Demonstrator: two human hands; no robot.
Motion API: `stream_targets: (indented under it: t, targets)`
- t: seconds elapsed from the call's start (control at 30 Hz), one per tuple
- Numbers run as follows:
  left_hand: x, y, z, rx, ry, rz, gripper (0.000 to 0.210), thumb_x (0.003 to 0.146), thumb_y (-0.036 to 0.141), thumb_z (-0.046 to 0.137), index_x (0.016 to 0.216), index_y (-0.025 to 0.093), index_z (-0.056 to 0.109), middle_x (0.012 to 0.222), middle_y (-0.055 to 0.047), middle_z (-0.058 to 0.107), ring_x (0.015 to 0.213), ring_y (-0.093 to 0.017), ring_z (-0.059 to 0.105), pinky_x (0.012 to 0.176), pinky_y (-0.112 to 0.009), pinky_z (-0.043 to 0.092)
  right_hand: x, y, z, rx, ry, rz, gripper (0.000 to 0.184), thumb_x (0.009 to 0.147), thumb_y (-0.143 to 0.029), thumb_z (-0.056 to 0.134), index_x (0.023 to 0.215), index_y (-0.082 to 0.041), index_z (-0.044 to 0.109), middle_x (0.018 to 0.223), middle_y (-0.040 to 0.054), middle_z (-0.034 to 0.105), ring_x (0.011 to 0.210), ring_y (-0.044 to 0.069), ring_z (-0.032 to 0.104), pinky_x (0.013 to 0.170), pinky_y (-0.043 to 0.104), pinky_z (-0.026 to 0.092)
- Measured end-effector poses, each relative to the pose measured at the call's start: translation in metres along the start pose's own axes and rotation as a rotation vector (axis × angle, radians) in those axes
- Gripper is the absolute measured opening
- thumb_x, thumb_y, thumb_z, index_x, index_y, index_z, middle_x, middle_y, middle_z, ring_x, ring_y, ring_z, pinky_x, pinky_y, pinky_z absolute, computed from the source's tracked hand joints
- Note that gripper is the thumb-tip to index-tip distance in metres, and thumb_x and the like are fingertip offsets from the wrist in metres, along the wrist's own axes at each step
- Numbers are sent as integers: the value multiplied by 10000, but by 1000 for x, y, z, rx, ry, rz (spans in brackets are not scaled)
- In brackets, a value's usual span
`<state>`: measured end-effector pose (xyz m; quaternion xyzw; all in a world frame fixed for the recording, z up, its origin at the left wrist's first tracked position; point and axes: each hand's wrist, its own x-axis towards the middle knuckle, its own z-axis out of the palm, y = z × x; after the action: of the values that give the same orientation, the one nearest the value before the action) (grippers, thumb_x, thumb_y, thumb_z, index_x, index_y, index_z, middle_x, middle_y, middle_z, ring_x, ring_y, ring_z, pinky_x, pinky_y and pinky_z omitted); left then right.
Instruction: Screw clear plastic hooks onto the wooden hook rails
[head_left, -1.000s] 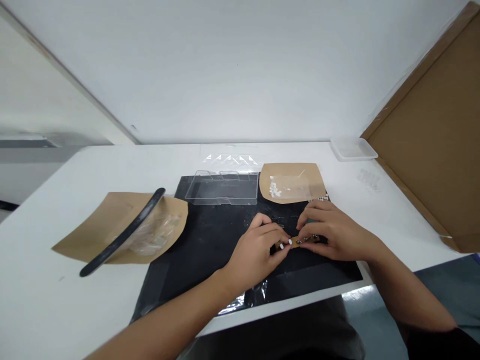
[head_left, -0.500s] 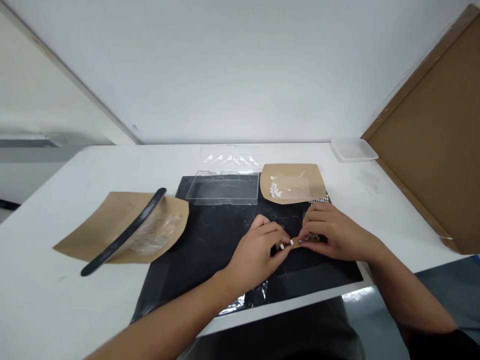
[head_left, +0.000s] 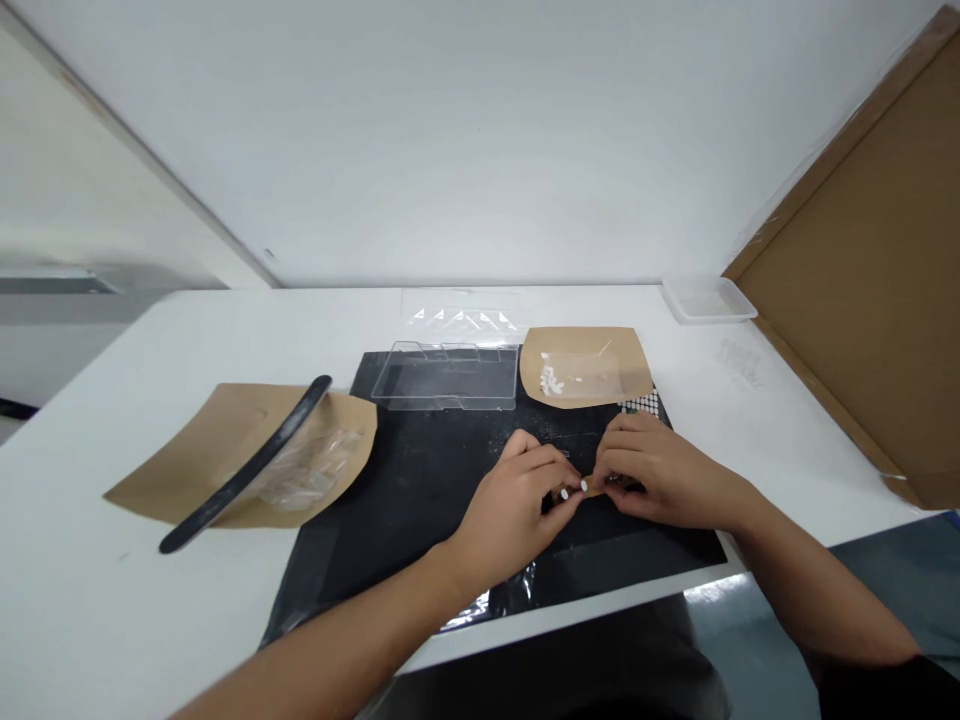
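Observation:
Over the black mat (head_left: 442,470), my left hand (head_left: 517,500) is closed, thumb and fingers pinching the left part of a small brown strip (head_left: 592,487). White oval pieces show near its fingertips. My right hand (head_left: 660,470) is closed at the strip's right end. Its fingers cover that end, so I cannot tell whether they pinch the strip itself or something small on it. Just beyond my right hand lies a sheet of white dots (head_left: 646,403), partly covered by the hand.
A clear plastic case (head_left: 450,400) sits at the mat's back edge. Right of it, a brown paper sheet (head_left: 637,375) bears small white pieces. At left, a black curved nail file (head_left: 247,465) lies across another brown sheet (head_left: 187,440) with clear bags. A shallow plastic tray (head_left: 709,300) stands back right, beside cardboard (head_left: 870,270).
The fingers of my right hand have shifted slightly left along the strip, hiding the shiny bits seen there before. More of the dotted sheet shows. My left hand stays in place.

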<state>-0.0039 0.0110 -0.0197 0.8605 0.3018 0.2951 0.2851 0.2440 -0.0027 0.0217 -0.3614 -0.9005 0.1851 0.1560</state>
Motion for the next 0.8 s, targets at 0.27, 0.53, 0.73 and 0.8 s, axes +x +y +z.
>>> stream_targets:
  t: [0.27, 0.53, 0.73, 0.8]
  targets:
    - [1, 1, -1, 11, -5, 11, 62, 978, 186, 725, 942, 219, 762, 1001, -40, 790, 893, -213, 585, 844, -396, 482, 3, -5, -1, -13, -27, 34, 195, 878, -50, 619, 908, -226, 539, 882, -5, 629, 930, 197, 550, 840, 340, 401]
    - [0, -1, 0, 13, 4, 17, 39, 964, 183, 750, 973, 215, 771, 1005, -39, 793, 893, -217, 565, 824, -376, 479, -3, -2, -15, 96, 38, 44, 194, 896, -132, 699, 1009, -244, 587, 1060, 37, 694, 1111, 237, 613, 979, 391, 478]
    - [0, -2, -2, 6, 2, 15, 51, 964, 184, 744, 984, 219, 775, 1017, -50, 797, 885, -218, 579, 818, -376, 492, -24, 26, -42, -45, 171, 209, 71, 962, -189, 649, 1009, -242, 655, 984, 22, 745, 917, 205, 684, 893, 382, 511]
    - [-2, -3, -1, 2, 2, 20, 47, 969, 190, 738, 981, 217, 774, 1016, -50, 798, 880, -216, 583, 820, -381, 492, -33, 40, -48, -125, 182, 291, 92, 939, -185, 661, 1008, -240, 684, 976, 18, 759, 903, 209, 703, 890, 389, 517]
